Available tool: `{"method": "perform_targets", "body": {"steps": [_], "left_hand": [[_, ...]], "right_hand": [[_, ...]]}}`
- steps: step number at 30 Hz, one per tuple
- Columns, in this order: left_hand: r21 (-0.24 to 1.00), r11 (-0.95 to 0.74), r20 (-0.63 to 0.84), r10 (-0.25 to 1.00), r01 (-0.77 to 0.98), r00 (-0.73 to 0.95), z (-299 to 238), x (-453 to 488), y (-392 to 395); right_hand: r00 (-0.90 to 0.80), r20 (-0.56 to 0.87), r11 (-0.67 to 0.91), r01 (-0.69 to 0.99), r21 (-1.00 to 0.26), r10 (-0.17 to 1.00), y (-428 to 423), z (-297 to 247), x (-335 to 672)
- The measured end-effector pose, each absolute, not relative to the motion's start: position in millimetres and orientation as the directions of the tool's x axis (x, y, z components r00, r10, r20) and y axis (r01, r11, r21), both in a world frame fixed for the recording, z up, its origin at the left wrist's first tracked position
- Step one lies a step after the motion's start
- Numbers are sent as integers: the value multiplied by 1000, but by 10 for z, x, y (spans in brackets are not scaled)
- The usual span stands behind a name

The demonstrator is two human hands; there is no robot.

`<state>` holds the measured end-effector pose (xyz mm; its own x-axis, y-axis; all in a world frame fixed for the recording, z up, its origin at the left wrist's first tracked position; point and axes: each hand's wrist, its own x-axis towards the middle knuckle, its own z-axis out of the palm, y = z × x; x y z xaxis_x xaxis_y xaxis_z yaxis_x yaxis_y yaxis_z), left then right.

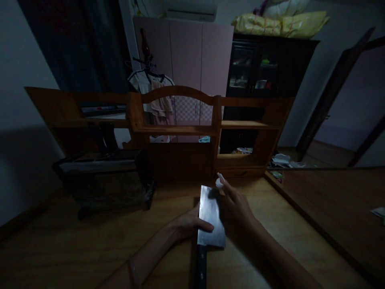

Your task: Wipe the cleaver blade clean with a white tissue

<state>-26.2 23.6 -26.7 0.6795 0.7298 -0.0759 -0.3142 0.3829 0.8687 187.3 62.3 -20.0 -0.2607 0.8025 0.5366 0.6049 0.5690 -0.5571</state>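
One wooden desktop [270, 200] lies beneath the cleaver [210, 206], a pink wardrobe [186, 52] beyond

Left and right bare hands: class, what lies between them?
In the head view, a broad, silver metal cleaver blade lies between the left hand and right hand, the left thumb on its face.

Your bare left forearm [150, 249] reaches up from the lower left; your left grip [187, 224] is clamped, thumb [206, 225] laid on top and pointing right, its other fingers hidden underneath. Your bare right forearm [278, 252] slants in from the lower right, your right grip [239, 204] farther forward, its fingertips pinched together.
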Motion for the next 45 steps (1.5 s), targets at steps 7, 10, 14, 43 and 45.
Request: {"method": "perform_targets", "body": {"steps": [7,10,14,43,45], "left_hand": [[880,383,-107,736,-281,669,-345,-258,268],[887,405,-167,727,-220,666,-398,-257,299],[890,382,-140,748,-249,649,-411,-255,304],[845,433,-134,741,-315,658,-300,-248,251],[844,431,-135,747,-319,651,-281,-241,244]], "right_hand": [[-584,407,705,487,-517,702,563,-219,1630],[-656,366,740,486,-464,660,529,-238,1500],[-643,345,726,553,-408,684,505,-231,1394],[-425,423,548,806,-225,800,453,-255,1687],[-444,445,568,800,-193,777,436,-275,1657]]}}
